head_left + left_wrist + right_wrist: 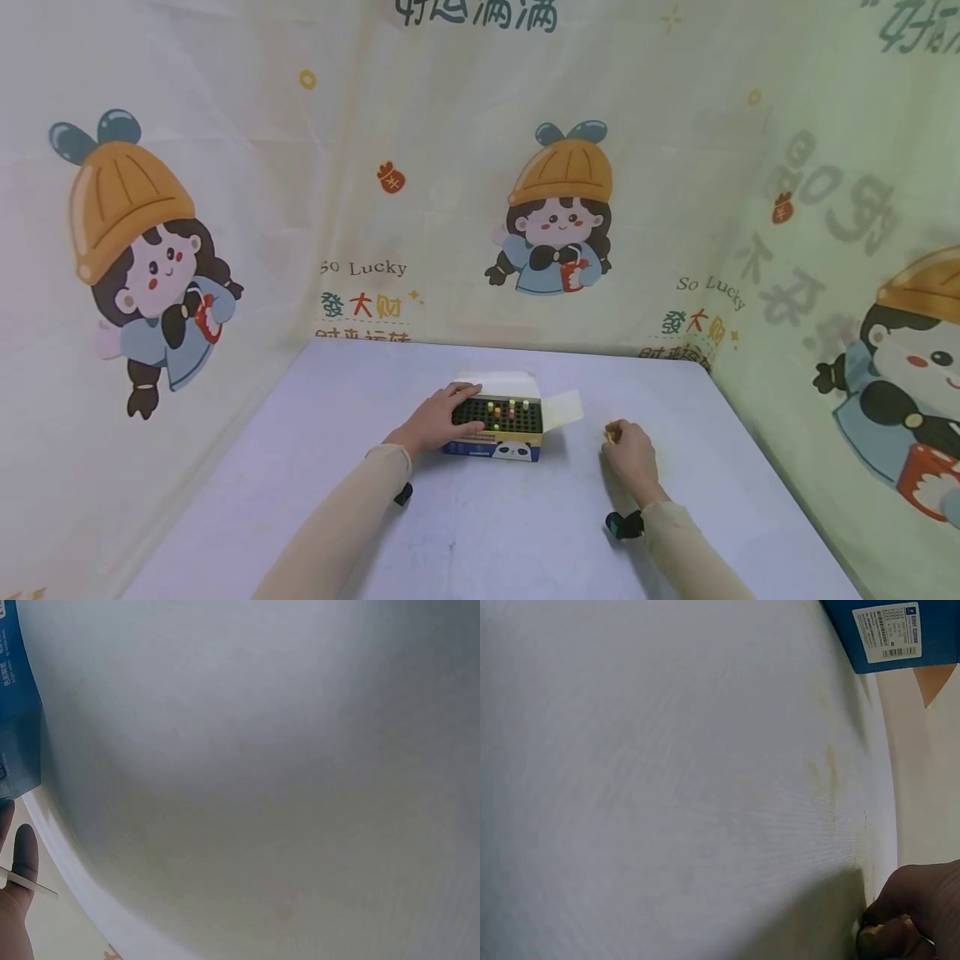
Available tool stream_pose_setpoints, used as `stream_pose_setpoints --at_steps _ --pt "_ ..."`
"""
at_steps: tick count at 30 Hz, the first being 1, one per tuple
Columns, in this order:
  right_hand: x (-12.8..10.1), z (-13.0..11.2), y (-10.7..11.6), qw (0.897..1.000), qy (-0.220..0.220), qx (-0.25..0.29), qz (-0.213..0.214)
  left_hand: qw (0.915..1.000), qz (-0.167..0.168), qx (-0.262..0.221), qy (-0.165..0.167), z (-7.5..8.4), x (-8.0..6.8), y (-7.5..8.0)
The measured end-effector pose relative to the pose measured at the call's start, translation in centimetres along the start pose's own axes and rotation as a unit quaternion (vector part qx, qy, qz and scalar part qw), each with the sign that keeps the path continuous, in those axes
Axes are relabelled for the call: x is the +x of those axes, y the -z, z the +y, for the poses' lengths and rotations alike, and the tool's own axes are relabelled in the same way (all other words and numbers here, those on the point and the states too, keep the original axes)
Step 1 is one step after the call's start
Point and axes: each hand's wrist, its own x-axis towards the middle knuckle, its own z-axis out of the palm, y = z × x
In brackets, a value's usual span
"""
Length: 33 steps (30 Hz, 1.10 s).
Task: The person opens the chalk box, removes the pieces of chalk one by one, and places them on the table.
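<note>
Blue and yellow cardboard, printed with a panda at the near right, forms the box (468,447) standing near the middle of the pale table (525,533). Inside sits a black insert (531,420) pierced with rows of holes; a few hold small upright sticks (512,413) with yellow, orange, pink and pale ends, while many others look dark. Its white lid (506,383) is raised along the far side, and a white side flap (564,409) juts out to the right, between the insert and the right hand (632,457). Spread across the left end, the left hand (438,419) rests its thumb by the near edge and its fingers toward the far edge, covering part of the insert. Well apart on the right, the right hand is low at the table, fingers bent and pinching a small yellowish piece (609,434), mostly hidden, its kind unclear. A white label (891,631) marks the box's blue right end. Beyond the table hangs a cream printed backdrop (450,217).
</note>
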Motion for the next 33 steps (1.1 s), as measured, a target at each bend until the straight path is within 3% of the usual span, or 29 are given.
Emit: stream_pose_setpoints --at_steps 5,10,20,26,33 --pt "0.0 0.4 0.1 1.000 0.014 -0.016 0.008 1.0000 0.001 -0.002 0.000 0.0 0.0 0.0" --pt "0.1 0.3 0.2 1.000 -0.006 -0.022 0.004 1.0000 0.002 -0.002 -0.001 -0.1 0.0 0.0" --pt "-0.1 0.5 0.6 1.000 -0.021 0.002 -0.002 0.9999 -0.001 -0.006 -0.013 -0.1 0.0 0.1" --pt "0.1 -0.5 1.7 0.999 0.010 0.032 0.033 0.9998 -0.006 -0.003 -0.019 0.0 -0.1 0.3" --pt "1.1 -3.9 3.1 0.991 0.057 0.049 0.111 0.9998 -0.010 0.001 -0.016 0.4 -0.1 0.5"
